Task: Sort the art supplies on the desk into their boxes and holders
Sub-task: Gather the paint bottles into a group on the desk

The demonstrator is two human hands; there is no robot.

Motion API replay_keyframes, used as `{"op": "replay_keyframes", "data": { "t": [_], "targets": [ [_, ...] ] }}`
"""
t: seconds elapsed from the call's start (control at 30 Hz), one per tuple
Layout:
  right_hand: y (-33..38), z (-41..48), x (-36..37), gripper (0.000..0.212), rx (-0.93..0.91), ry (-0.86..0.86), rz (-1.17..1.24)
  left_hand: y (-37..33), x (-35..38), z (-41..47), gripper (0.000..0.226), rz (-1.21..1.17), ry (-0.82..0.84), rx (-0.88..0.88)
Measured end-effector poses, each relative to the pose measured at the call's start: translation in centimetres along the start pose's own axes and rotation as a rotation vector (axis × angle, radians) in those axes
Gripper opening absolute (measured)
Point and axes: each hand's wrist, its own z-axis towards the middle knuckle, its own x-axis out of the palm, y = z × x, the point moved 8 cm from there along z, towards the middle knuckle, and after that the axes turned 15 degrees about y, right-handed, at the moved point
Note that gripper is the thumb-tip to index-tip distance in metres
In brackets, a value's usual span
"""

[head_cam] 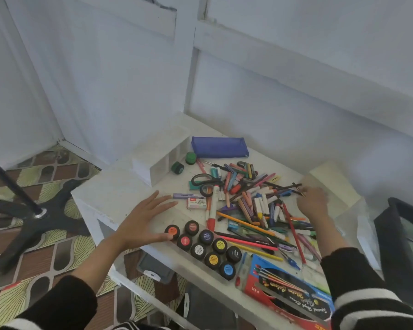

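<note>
A heap of crayons, pencils, pens and markers (253,206) covers the middle of the white desk (110,189). Several black poster-paint jars (205,246) with coloured lids stand in rows near the front edge. My left hand (141,220) hovers flat with straight, spread fingers just left of the jars, its thumb next to the orange-lidded jar (172,231). My right hand (314,203) is blurred at the heap's right side, beside a clear plastic box (339,194); what its fingers hold is hidden. Black-handled scissors (204,183) lie in the heap's left part.
A white compartment holder (167,154) lies on its side at the back left, a blue pencil pouch (219,146) behind the heap. A brush box (289,289) sits front right, a small staples box (196,203) and two green rolls (184,163) left of the heap. A black stand base (34,217) is on the floor.
</note>
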Motion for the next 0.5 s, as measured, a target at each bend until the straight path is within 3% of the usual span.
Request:
{"op": "replay_keyframes", "data": {
  "t": [0.1,0.17,0.5],
  "targets": [
    [-2.9,1.4,1.8,0.04,0.061,0.054,-0.055,0.0,0.2,0.2,0.091,0.005,0.021,-0.035],
    [-3.5,1.2,2.3,0.036,0.025,-0.028,-0.034,0.1,0.1,0.2,0.092,0.007,0.036,-0.05],
    [-3.3,-1.6,1.5,0.024,-0.186,-0.266,0.397,0.5,0.8,0.4,0.092,0.059,0.111,-0.091]
  ]
}}
